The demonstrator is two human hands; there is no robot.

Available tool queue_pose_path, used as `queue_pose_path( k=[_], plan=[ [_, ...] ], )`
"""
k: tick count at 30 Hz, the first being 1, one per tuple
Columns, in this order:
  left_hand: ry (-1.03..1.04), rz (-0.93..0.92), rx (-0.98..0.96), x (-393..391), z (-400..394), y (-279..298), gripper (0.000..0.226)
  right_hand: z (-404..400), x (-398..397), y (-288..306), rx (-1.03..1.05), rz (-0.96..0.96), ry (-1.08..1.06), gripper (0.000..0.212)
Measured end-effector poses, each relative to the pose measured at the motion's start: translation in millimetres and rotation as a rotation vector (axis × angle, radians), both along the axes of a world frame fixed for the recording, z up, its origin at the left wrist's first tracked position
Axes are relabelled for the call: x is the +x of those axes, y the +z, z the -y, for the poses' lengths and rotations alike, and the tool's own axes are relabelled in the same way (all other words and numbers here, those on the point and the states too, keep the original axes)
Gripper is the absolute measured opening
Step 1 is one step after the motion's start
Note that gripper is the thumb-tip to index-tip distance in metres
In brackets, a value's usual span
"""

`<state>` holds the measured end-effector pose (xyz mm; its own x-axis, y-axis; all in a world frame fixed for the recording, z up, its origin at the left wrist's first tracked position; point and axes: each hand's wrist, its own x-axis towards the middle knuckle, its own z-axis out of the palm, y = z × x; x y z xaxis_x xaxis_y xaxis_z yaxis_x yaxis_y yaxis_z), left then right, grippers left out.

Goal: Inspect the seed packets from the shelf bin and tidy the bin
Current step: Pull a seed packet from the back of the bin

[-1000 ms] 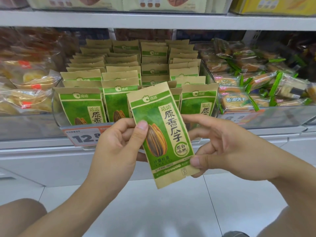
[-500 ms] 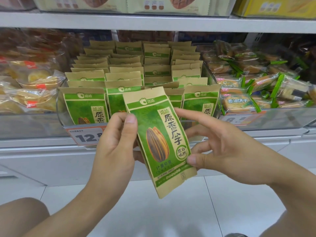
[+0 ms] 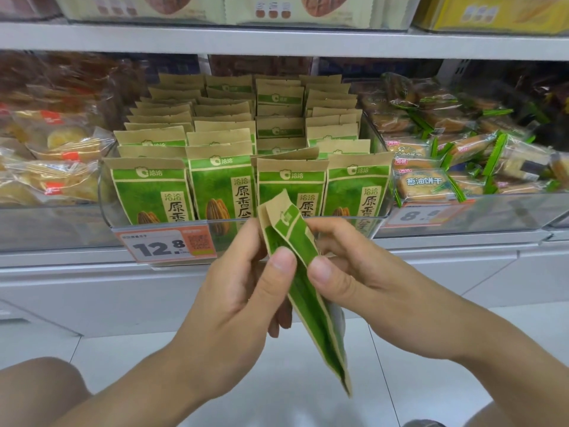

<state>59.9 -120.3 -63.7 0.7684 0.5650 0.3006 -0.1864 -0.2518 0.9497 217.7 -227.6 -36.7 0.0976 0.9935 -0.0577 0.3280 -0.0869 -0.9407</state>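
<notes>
A green and kraft-brown seed packet point(image 3: 303, 251) hangs in front of the shelf, turned nearly edge-on to me. My left hand point(image 3: 237, 303) pinches its left side with thumb on the front face. My right hand point(image 3: 363, 275) pinches the right side, thumb against the packet. Behind them a clear shelf bin point(image 3: 106, 211) holds several upright rows of matching seed packets point(image 3: 221, 183). One packet in the third row point(image 3: 289, 155) lies tilted across the tops.
An orange price tag point(image 3: 166, 246) reading 12.8 clips to the bin's front. Green-wrapped biscuit packs point(image 3: 428, 184) fill the bin to the right, clear-wrapped pastries point(image 3: 58, 180) the one to the left. A white shelf edge point(image 3: 277, 40) runs above; white floor tiles below.
The packet has been rotated from facing me flat to nearly edge-on, and both hands have closed in on it. The view sits closer to the shelf.
</notes>
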Motion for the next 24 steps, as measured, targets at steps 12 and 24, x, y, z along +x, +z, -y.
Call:
queue_pose_path(
  k=[12,24],
  plan=[
    [-0.026,-0.028,-0.136,4.3,1.7,-6.4,0.024,-2.0,-13.0,3.8,-0.1,0.077,-0.049,0.054],
    [-0.001,-0.103,-0.161,4.1,-0.7,-6.3,0.027,-8.9,-20.4,-12.6,-0.088,0.046,-0.16,0.051]
  ],
)
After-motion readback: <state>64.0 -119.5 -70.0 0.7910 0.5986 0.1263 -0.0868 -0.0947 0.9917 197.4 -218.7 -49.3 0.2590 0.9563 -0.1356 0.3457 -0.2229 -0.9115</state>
